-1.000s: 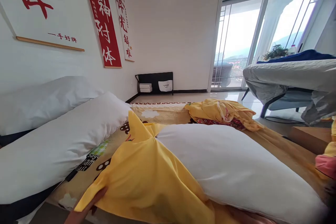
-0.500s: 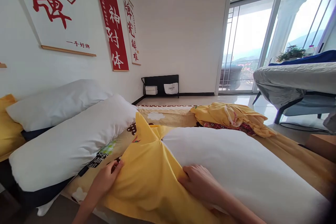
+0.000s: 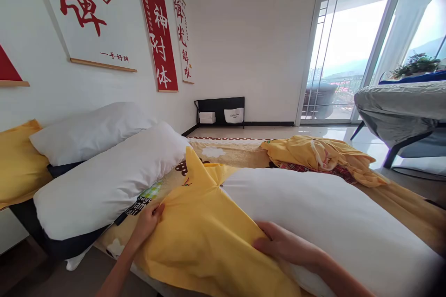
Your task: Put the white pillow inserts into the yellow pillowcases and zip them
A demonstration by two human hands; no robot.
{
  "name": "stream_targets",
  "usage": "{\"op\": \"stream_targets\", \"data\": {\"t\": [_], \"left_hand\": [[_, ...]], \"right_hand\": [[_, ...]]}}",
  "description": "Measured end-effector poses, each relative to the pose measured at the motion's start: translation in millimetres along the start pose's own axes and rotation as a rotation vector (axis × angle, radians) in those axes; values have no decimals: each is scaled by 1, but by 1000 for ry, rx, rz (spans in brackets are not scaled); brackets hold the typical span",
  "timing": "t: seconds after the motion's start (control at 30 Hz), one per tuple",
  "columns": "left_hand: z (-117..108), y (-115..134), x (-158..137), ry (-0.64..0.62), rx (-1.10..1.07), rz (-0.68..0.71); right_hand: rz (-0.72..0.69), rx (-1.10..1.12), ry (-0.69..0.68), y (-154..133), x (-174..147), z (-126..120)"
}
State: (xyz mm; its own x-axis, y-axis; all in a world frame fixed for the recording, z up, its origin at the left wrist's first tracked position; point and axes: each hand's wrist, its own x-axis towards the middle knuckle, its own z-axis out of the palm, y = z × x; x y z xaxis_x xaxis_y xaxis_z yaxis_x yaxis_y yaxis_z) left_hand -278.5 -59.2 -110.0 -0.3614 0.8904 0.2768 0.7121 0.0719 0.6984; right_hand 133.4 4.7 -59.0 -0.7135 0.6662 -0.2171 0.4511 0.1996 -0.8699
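Left hand (image 3: 149, 221), right hand (image 3: 278, 242) pinch yellow cloth (image 3: 205, 234) — pillow (image 3: 313, 209) slants lengthwise toward near right.

This looks like a bedroom in a home: a bed (image 3: 197, 149) with a patterned sheet (image 3: 240, 149) stretches across the lower half of the frame, white pillows (image 3: 111, 185) lie at the left, and a big cushion (image 3: 306, 199) fills the lower right. Lettered scrolls (image 3: 158, 32) hang at the upper left. Toward the upper right, daylight shows through a sliding glass door (image 3: 348, 46), and a leafy plant (image 3: 416, 65) stands near the right edge.
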Motion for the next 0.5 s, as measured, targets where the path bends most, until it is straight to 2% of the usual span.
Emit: {"op": "stream_targets", "data": {"t": [0.07, 0.13, 0.3, 0.4, 0.5], "left_hand": [[4, -9, 7, 119, 24, -22], [16, -14, 11, 160, 33, -52], [46, -17, 9, 0, -4, -68], [39, -13, 0, -104, -127, -93], [19, -1, -12, -156, -371, -166]], "right_hand": [[43, -51, 27, 3, 2, 1], [43, -22, 38, 6, 3, 2], [-94, 322, 12, 22, -6, 1], [-53, 410, 100, 36, -10, 1], [-9, 327, 256, 43, -9, 4]]}}
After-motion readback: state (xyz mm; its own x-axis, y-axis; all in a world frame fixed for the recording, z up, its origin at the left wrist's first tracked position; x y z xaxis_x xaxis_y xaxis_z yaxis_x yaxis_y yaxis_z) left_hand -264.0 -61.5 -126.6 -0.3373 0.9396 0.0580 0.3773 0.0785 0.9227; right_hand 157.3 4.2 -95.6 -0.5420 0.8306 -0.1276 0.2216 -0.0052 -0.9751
